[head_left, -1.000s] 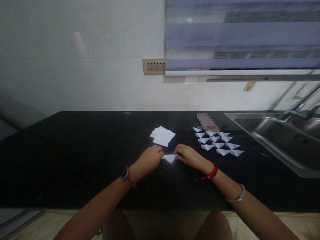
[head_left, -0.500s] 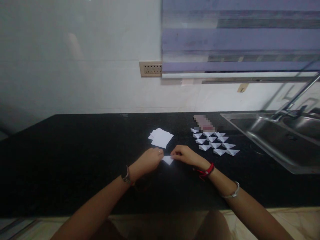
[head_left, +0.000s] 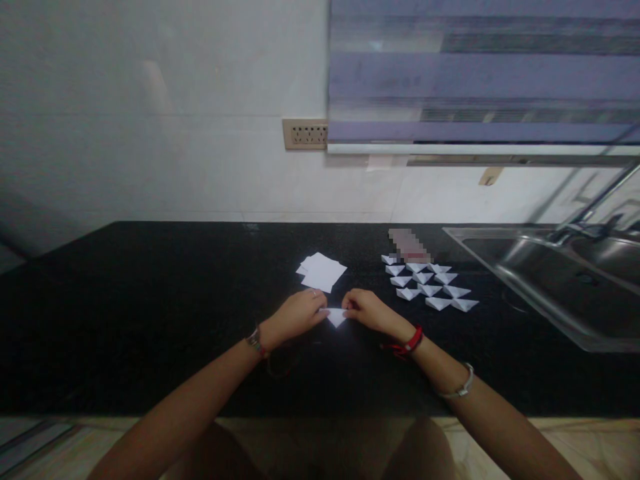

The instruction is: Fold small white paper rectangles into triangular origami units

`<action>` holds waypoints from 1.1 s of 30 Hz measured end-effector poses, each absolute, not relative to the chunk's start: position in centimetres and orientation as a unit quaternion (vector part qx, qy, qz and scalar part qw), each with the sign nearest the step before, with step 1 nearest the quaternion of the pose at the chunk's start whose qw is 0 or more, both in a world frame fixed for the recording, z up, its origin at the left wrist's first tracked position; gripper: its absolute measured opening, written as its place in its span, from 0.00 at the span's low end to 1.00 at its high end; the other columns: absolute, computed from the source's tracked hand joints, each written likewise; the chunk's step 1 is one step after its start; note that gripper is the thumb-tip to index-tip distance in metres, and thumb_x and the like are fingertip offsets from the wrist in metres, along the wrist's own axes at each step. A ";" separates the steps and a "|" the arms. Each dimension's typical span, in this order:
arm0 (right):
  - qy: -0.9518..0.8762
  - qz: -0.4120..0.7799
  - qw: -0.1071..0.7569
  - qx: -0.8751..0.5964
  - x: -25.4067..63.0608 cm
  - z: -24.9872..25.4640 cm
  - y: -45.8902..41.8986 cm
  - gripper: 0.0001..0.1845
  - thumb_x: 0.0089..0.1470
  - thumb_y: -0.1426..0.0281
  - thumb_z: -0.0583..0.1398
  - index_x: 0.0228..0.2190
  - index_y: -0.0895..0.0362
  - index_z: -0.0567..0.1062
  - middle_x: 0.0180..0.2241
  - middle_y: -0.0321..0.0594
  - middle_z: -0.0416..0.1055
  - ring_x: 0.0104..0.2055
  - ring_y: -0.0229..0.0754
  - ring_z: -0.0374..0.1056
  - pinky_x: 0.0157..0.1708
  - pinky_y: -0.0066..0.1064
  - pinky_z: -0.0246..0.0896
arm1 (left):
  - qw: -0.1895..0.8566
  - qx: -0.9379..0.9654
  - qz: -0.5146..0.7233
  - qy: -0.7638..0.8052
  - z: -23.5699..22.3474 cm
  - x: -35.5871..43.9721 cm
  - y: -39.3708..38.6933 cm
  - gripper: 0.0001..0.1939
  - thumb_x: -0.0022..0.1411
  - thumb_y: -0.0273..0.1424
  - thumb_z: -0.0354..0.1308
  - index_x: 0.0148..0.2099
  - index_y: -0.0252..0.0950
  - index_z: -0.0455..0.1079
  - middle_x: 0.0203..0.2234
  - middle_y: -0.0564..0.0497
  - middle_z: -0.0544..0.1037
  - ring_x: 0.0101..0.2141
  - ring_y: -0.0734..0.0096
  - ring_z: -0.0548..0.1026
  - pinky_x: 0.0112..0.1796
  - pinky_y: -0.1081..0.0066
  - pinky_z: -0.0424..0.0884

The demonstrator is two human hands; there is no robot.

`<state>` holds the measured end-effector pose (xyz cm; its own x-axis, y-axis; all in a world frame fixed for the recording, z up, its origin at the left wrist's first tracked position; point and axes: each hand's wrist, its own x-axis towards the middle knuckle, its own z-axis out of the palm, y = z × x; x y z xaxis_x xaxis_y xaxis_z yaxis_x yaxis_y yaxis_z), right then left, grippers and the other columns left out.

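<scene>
- The one item likely to carry print, a pinkish object [head_left: 409, 245] at the back of the worktop [head_left: 150, 320], is pixelated; any writing on it is illegible.
- At center, a small white paper [head_left: 337, 317], folded to a triangle, lies between a person's two hands near the middle of the worktop, its point toward the person.
- The left hand [head_left: 300, 312] grasps the paper's left end, thumb and fingers pinched at the corner.
- The right hand [head_left: 373, 312] grasps the right end, its fingers curled in and its thumb on the paper.
- A second earlier, the right fingers reached out straighter to the right tip; now they are bunched, and less of the paper's upper edge shows between the hands.
- Loose white sheets [head_left: 324, 272], overlapping in a fanned stack just beyond the left hand, keep the same arrangement as before.
- About a dozen folded pieces [head_left: 429, 290], also unchanged, sit in rough rows to the right, in front of the pinkish object.
- The worktop is black and faintly glossy, with a steel sink [head_left: 550, 287] and a faucet [head_left: 600, 203] at far right.
- Behind stands a pale tiled wall [head_left: 175, 87] with a beige socket [head_left: 306, 135], partly covered by a purple-and-gray striped blind [head_left: 450, 73].
- A red bracelet [head_left: 414, 340] and a silver bangle [head_left: 465, 385] circle the right arm.
</scene>
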<state>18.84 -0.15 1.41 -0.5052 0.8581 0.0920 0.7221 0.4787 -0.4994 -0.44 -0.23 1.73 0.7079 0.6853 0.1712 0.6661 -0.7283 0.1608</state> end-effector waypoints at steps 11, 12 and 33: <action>-0.758 0.173 0.369 -0.510 18.2 2.2 -0.9 0.05 0.46 0.69 0.57 0.27 0.60 0.67 0.23 0.35 0.62 0.24 0.33 0.58 0.25 0.24 0.52 | 0.068 0.857 0.250 0.445 1.6 0.0 -0.5 0.10 0.59 0.30 0.45 0.35 0.35 0.66 0.30 0.51 0.72 0.32 0.73 0.68 0.33 0.74 0.63; -0.742 0.207 0.365 -0.522 18.1 2.1 -0.9 0.08 0.47 0.67 0.56 0.25 0.59 0.66 0.20 0.33 0.62 0.22 0.33 0.58 0.23 0.24 0.52 | 0.044 0.851 0.265 0.452 1.5 0.0 -0.6 0.10 0.59 0.30 0.44 0.34 0.35 0.66 0.29 0.51 0.72 0.31 0.73 0.68 0.34 0.73 0.63; -0.731 0.391 0.357 -0.431 17.3 1.1 -1.2 0.09 0.50 0.66 0.53 0.27 0.59 0.67 0.24 0.36 0.67 0.22 0.33 0.63 0.22 0.23 0.58 | 0.499 0.663 0.382 0.407 0.7 1.0 -0.8 0.10 0.50 0.30 0.55 0.37 0.32 0.63 0.29 0.49 0.73 0.30 0.72 0.73 0.32 0.73 0.69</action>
